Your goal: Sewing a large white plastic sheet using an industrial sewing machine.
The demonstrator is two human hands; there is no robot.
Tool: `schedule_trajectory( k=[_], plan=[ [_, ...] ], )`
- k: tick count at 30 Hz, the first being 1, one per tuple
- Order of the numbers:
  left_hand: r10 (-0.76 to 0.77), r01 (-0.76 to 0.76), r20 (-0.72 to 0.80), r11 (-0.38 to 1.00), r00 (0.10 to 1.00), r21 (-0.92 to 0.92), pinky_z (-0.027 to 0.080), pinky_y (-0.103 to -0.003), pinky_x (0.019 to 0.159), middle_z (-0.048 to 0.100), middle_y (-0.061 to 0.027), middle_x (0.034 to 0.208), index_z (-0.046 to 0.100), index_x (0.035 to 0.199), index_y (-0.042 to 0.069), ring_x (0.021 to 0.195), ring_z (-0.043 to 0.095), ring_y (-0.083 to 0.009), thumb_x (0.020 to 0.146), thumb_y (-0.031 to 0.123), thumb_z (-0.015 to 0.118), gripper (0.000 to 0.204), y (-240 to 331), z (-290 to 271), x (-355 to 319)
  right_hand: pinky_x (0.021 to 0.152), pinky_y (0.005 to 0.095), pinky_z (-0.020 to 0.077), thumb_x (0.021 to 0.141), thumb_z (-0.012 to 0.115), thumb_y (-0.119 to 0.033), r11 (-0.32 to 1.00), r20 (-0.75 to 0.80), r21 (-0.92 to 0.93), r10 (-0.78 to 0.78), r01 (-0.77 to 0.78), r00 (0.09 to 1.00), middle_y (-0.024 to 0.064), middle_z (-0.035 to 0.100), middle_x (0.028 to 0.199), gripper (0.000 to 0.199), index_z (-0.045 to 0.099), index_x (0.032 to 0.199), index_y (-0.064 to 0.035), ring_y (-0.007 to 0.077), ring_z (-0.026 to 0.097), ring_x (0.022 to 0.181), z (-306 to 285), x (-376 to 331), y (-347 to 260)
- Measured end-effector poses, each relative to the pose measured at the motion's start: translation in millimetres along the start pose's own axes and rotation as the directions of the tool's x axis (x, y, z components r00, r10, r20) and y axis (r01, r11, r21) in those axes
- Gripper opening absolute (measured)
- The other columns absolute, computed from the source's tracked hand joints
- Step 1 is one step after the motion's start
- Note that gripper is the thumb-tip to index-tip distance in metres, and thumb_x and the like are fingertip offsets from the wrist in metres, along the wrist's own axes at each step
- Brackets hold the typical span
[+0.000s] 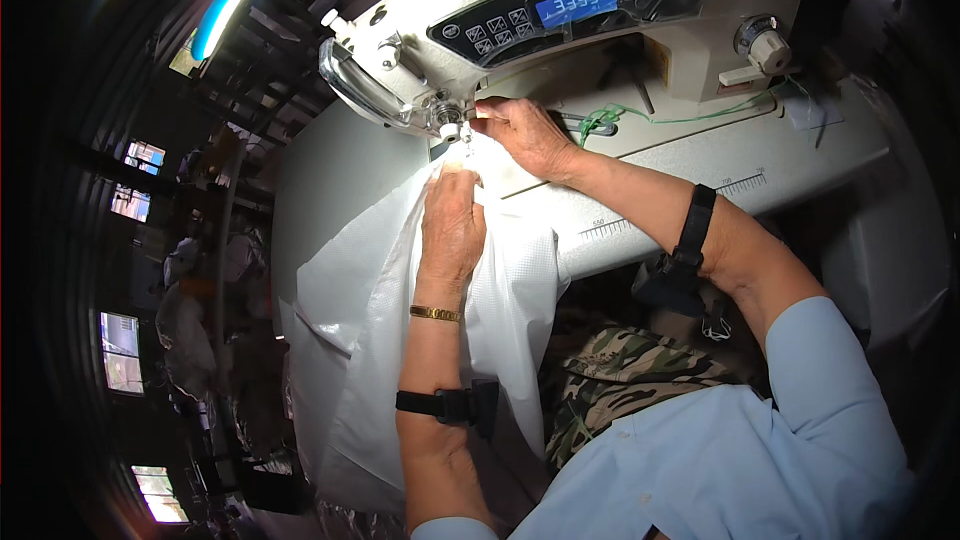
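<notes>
White fabric (365, 340) is lying at the sewing machine's (690, 55) needle end, draping over the table's (810, 145) near edge. Machine is crowding the far side of the hands; bare tabletop is leaving room left of the fabric. Long axis is running from needle area toward the person, narrower end pointing at the needle. Left hand (455, 225) is resting on fabric, fingers close together, grip unclear. Right hand (530, 137) is bending its fingers beside the needle; can't tell if they're holding anything.
</notes>
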State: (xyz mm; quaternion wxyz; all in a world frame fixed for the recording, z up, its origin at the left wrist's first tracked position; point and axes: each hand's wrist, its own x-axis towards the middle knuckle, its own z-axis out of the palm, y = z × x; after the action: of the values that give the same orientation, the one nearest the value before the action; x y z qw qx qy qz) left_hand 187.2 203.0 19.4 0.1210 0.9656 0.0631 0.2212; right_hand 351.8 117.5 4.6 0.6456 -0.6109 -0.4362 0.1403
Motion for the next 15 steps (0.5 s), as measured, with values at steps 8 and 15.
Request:
schedule_trajectory(
  k=[8, 15],
  plan=[
    [0.018, -0.019, -0.021, 1.0, 1.0, -0.02, 0.04, -0.047, 0.09, 0.055, -0.0181, 0.099, 0.053, 0.098, 0.0, 0.096, 0.051, -0.037, 0.076, -0.007, 0.048, 0.024, -8.2, 2.8, 2.8, 0.076, 0.0352, 0.0473, 0.097, 0.055, -0.019, 0.991, -0.004, -0.131, -0.021, 0.02, 1.0, 0.0224, 0.066, 0.087, 0.028, 0.062, 0.109, 0.0054, 0.0175, 0.059, 0.079, 1.4, -2.3, -8.8],
    [-0.02, 0.02, -0.028, 1.0, 0.999, 0.005, 0.035, -0.045, 0.104, 0.056, -0.0204, 0.116, 0.053, 0.118, 0.0, 0.113, 0.051, -0.0374, 0.086, 0.005, 0.051, 0.032, -3.4, 1.4, 1.9, 0.079, 0.0421, 0.0459, 0.097, 0.054, -0.025, 0.964, 0.031, -0.254, -0.069, 0.075, 0.997, 0.0248, 0.064, 0.087, 0.033, 0.06, 0.105, 0.0056, 0.0387, 0.06, 0.083, 2.8, -2.7, -8.6]
  ],
)
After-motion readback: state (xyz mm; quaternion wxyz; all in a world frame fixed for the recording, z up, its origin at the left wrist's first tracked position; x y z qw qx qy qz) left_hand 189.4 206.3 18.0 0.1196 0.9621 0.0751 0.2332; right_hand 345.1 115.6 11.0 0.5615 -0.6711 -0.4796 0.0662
